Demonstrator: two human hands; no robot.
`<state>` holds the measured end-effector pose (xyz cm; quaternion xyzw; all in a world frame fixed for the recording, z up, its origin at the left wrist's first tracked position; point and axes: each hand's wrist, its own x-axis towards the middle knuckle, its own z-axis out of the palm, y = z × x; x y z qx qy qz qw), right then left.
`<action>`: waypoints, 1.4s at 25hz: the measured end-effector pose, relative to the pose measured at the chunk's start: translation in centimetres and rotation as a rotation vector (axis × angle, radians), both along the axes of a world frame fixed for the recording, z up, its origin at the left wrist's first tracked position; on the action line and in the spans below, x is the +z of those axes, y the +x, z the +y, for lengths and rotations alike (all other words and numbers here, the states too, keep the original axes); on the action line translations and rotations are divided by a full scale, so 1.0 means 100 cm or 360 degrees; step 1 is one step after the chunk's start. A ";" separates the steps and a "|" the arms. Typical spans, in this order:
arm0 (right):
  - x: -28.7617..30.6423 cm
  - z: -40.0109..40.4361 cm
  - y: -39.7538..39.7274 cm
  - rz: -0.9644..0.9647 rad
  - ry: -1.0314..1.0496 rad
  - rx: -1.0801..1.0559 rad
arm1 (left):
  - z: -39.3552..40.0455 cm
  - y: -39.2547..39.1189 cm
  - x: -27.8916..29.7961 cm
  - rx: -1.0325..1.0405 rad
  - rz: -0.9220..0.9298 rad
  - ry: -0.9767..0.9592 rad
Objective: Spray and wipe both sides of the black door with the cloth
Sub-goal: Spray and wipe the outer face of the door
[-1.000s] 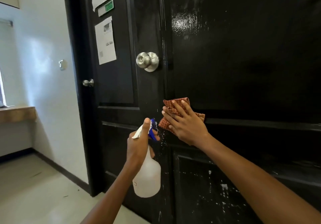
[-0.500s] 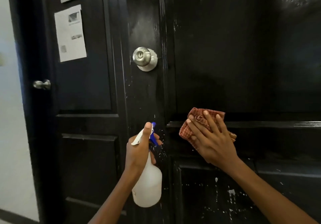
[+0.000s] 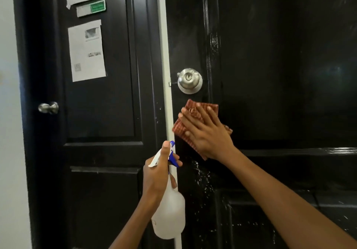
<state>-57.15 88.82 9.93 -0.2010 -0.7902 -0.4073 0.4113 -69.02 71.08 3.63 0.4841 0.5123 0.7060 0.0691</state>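
Observation:
The glossy black door [image 3: 270, 74] fills the right of the view, with a round silver knob [image 3: 189, 80] near its left edge. My right hand [image 3: 208, 132] lies flat, fingers spread, pressing a red checked cloth [image 3: 193, 111] against the door just below the knob. My left hand [image 3: 160, 173] grips the neck of a white spray bottle [image 3: 170, 216] with a blue nozzle, held upright beside the door's pale edge. White droplets speckle the door's lower panel [image 3: 202, 177].
A second black door [image 3: 100, 113] stands to the left, with a silver knob [image 3: 48, 107], taped paper notices [image 3: 87, 51] and a small green label [image 3: 92, 8]. A pale wall [image 3: 9, 113] borders the far left.
My right hand has slid the cloth up and left, from the door's middle rail to just under the knob. The view has shifted, so the door's pale edge now shows.

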 end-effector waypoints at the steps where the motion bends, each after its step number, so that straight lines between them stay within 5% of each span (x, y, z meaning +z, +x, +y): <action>1: 0.013 -0.003 -0.003 0.0093 -0.0049 -0.0005 | -0.002 -0.002 0.003 -0.0009 0.0008 0.0013; 4: 0.014 -0.014 -0.017 0.0272 -0.0171 0.0011 | -0.009 -0.012 0.006 -0.0047 0.0031 0.0037; 8: -0.043 -0.002 -0.012 -0.0538 0.0205 0.0003 | -0.010 -0.019 -0.001 -0.0086 -0.0053 0.0025; 10: -0.042 0.004 -0.004 -0.0670 0.0268 0.0014 | -0.015 -0.015 -0.001 -0.0105 -0.0076 0.0019; 15: 0.050 -0.016 -0.026 -0.0119 -0.0014 -0.0028 | -0.023 -0.005 0.015 -0.0048 -0.0110 0.0059; 18: 0.071 -0.022 -0.035 -0.0174 -0.0014 -0.0046 | -0.019 -0.004 0.021 -0.0003 -0.0107 0.0044; 22: 0.023 -0.006 -0.007 -0.0305 0.0029 -0.0024 | -0.016 0.002 0.016 -0.0021 -0.0092 0.0061; 26: 0.022 0.002 0.017 0.0537 -0.0329 -0.0017 | -0.011 0.002 0.000 -0.0008 -0.0102 0.0070; 28: 0.022 -0.005 0.005 0.0705 -0.0384 0.0041 | -0.011 0.001 -0.008 -0.0006 -0.0117 0.0028; 35: -0.123 -0.005 0.000 -0.0387 -0.0109 -0.0006 | -0.018 0.001 -0.046 -0.0034 -0.0119 -0.0088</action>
